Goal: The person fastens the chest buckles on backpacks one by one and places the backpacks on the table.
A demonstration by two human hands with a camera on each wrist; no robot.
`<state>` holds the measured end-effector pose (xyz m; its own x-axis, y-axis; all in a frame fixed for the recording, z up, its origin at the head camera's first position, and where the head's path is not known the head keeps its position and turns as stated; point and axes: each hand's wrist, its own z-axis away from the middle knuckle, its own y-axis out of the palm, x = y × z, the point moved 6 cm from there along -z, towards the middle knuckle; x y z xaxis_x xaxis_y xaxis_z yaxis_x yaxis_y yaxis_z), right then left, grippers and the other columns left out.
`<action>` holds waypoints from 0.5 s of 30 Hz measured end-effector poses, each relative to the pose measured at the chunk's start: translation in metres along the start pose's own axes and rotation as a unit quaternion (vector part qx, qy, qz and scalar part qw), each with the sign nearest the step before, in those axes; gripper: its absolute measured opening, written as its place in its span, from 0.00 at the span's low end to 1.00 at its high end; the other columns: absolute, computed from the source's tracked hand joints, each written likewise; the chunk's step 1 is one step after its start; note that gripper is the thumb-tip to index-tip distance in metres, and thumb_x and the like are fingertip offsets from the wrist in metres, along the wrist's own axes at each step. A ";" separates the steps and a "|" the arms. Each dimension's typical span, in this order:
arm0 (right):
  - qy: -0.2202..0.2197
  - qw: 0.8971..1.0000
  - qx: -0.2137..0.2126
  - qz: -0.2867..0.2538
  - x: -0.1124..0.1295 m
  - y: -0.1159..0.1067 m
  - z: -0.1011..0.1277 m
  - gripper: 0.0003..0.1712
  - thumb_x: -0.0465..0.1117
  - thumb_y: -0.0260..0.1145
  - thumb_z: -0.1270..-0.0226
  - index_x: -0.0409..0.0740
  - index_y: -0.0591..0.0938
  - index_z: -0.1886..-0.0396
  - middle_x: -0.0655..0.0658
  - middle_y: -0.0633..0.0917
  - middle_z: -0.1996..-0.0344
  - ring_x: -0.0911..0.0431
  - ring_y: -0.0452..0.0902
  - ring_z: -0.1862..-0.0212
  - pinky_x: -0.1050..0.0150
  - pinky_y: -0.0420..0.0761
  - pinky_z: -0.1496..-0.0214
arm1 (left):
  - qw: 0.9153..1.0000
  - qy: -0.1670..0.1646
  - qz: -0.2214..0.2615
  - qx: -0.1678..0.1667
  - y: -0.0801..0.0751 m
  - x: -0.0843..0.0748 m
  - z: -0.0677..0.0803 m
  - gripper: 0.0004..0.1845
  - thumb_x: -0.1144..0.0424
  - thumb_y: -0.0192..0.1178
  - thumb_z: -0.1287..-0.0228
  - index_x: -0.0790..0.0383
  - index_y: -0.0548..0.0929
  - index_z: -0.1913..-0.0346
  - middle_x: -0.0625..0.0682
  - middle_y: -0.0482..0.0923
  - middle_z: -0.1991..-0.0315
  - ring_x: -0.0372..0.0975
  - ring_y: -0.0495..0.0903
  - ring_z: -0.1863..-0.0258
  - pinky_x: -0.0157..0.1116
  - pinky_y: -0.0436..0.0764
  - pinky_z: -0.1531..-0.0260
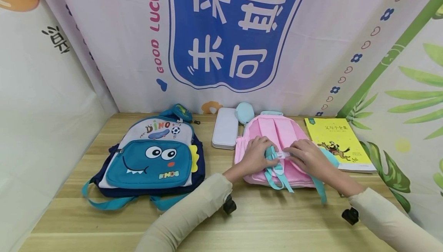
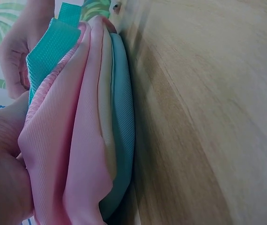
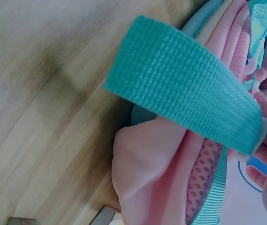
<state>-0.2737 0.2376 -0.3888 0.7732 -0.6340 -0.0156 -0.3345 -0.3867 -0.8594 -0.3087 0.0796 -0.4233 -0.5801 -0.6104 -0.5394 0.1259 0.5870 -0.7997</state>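
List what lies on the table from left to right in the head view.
Dino backpack → white case → pink backpack, with left hand and right hand on its straps → yellow book.

Pink backpack (image 1: pixel 277 136) lying back-side up on the table, teal straps (image 1: pixel 277 171) — white chest clip at its middle

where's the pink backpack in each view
head: pink backpack lies right of centre on the table, under both hands.
left wrist: pink backpack fills the left half, edge-on.
right wrist: pink backpack at lower right.
shared landmark: its teal strap.
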 end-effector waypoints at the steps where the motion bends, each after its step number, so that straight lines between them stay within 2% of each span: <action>1: -0.001 1.000 -0.001 0.001 0.000 0.001 0.000 0.17 0.31 0.79 0.48 0.38 0.89 0.57 0.45 0.85 0.66 0.51 0.80 0.60 0.51 0.81 0.54 | 1.000 0.000 0.000 0.001 0.000 0.000 0.000 0.15 0.48 0.71 0.37 0.49 0.84 0.51 0.44 0.78 0.50 0.37 0.68 0.52 0.38 0.68 0.42; 9: 0.005 1.000 0.003 -0.006 -0.002 0.005 0.002 0.16 0.34 0.78 0.46 0.39 0.89 0.56 0.46 0.85 0.65 0.51 0.80 0.59 0.51 0.82 0.53 | 1.000 -0.004 0.003 0.003 0.002 0.000 0.000 0.15 0.48 0.71 0.38 0.48 0.85 0.51 0.44 0.80 0.53 0.36 0.68 0.54 0.36 0.67 0.45; 15: -0.002 1.000 -0.002 -0.003 -0.001 0.004 0.002 0.16 0.34 0.78 0.47 0.38 0.89 0.57 0.46 0.85 0.65 0.51 0.80 0.60 0.51 0.81 0.54 | 1.000 0.003 0.003 -0.010 -0.001 -0.002 0.001 0.14 0.49 0.71 0.38 0.48 0.86 0.52 0.43 0.81 0.56 0.35 0.69 0.57 0.35 0.67 0.46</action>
<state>-0.2748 0.2377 -0.3935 0.7773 -0.6290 -0.0115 -0.3316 -0.3940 -0.8572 -0.3068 0.0798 -0.4217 -0.5841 -0.6031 -0.5432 0.1141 0.6016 -0.7906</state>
